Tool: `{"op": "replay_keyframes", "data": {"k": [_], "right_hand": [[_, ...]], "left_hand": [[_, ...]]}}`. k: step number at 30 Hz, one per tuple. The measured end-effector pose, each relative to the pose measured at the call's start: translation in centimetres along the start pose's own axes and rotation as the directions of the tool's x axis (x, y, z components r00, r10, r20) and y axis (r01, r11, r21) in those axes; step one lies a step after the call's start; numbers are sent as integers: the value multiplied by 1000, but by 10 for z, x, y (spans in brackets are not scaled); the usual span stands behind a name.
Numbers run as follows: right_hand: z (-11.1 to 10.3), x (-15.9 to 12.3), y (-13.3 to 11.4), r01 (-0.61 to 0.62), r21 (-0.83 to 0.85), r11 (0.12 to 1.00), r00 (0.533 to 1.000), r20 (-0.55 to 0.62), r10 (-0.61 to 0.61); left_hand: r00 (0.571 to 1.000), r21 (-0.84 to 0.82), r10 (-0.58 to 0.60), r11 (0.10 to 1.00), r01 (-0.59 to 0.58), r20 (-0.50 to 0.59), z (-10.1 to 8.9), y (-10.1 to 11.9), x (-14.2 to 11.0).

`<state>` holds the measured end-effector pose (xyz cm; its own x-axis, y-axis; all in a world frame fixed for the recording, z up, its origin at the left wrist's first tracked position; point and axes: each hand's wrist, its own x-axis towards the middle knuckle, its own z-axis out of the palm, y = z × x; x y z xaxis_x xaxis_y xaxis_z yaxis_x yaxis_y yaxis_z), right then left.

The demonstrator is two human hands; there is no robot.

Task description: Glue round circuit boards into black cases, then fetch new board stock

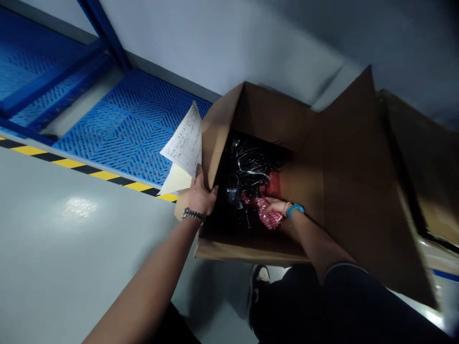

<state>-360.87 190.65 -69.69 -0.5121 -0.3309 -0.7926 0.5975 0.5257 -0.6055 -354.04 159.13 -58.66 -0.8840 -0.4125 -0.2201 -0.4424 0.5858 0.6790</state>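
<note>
A cardboard box (287, 107) stands with its flaps spread, in front of my legs. My left hand (202, 195) is at its left flap (218, 138), with printed sheets of paper (184, 143) held against the flap's outer side. The thumb lies by the box edge, and a wristwatch is on that wrist. Inside the box, my right hand (274, 205) is closed on pink bubble wrap (269, 217); its contents cannot be made out. A red packet (274, 184) lies just beyond those fingers. Black cables or clear-bagged parts (247, 157) fill the dark interior.
Blue slatted plastic pallets (132, 124) and a blue rack frame (103, 36) are at the left. Yellow-black tape (103, 174) runs along the grey floor (71, 248). Another carton (423, 162) stands at the right. A white wall (215, 38) rises behind.
</note>
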Motion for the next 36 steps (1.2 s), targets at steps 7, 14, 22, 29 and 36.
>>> {"op": "replay_keyframes", "data": {"k": [7, 14, 22, 29, 36], "right_hand": [[-17, -40, -18, 33, 200, 979, 992, 111, -57], [19, -76, -78, 333, 328, 884, 929, 46, -367], [74, -109, -136, 625, 253, 739, 738, 116, -664], [102, -120, -144, 712, 239, 660, 604, 270, -750], [1, -88, -121, 306, -87, 948, 933, -172, -317]], "left_hand": [[1000, 72, -9, 997, 9, 0, -2, 4, -2], [999, 139, 26, 990, -23, -20, -4, 4, -3], [913, -136, 323, 922, -363, -251, -17, 2, -31], [988, -912, 99, 405, 66, 115, -15, 52, -87], [991, -991, -20, -20, 134, 135, -45, 18, -68]]}}
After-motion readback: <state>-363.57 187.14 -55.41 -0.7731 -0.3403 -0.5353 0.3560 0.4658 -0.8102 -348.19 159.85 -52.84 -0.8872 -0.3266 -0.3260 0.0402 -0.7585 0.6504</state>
